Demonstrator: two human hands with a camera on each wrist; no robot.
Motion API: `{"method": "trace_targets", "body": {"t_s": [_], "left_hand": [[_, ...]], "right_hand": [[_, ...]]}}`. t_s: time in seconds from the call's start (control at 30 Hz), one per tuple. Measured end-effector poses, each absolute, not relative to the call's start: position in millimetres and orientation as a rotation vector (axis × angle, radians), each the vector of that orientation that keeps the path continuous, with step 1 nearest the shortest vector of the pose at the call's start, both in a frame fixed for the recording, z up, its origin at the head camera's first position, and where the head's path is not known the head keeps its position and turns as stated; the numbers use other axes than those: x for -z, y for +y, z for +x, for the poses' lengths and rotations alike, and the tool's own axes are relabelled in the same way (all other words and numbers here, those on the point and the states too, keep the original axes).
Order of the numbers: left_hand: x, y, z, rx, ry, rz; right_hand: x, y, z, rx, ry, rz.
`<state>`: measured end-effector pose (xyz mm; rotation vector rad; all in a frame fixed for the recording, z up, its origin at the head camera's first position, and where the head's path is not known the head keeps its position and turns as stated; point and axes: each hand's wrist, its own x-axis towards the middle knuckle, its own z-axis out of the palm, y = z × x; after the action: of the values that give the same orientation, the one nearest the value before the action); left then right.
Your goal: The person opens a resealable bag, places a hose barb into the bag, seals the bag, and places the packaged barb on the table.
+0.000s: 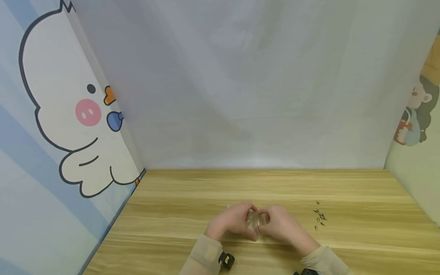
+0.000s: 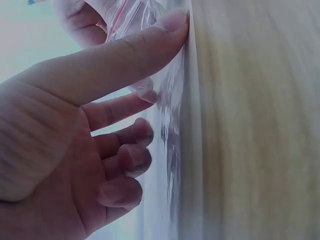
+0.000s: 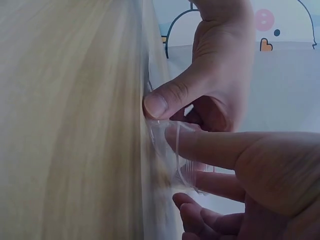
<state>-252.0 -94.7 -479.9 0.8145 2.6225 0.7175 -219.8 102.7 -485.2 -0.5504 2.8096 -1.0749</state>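
Note:
A small clear plastic zip bag [image 1: 255, 222] is held between the two hands, low over the wooden table. The left hand [image 1: 233, 220] pinches it with thumb and index finger. In the left wrist view, the other left fingers are loosely curled beside the clear plastic [image 2: 132, 24], which has a red line along it. From the opposite side the right hand [image 1: 280, 224] grips the bag near its ridged zip strip [image 3: 178, 156], thumb on one side and index finger on the other. The hands almost meet, and whether anything lies inside the bag cannot be made out.
Several small brass-coloured metal pieces [image 1: 320, 215] lie scattered on the table [image 1: 178, 191] to the right of the right hand. A pale curtain [image 1: 261, 145] stands along the back edge. Printed cartoon panels flank both sides. Black wrist cameras [image 1: 227, 259] sit on the sleeves.

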Motion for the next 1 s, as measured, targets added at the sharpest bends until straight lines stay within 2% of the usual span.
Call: {"method": "trace_targets", "body": {"t_s": [0.2,0.4,1.0], "left_hand": [[484,-96,-254,-0.697,2.664,0.871],[488,-98,-257,-0.889,2.550,0.808],[489,-98,-258,-0.891,2.541,0.781]], "right_hand": [[485,101,-220,1.072,2.813,-0.503],[487,98,-221,1.081,2.814,-0.498],[488,91,-220,1.031,2.864,-0.424]]}}
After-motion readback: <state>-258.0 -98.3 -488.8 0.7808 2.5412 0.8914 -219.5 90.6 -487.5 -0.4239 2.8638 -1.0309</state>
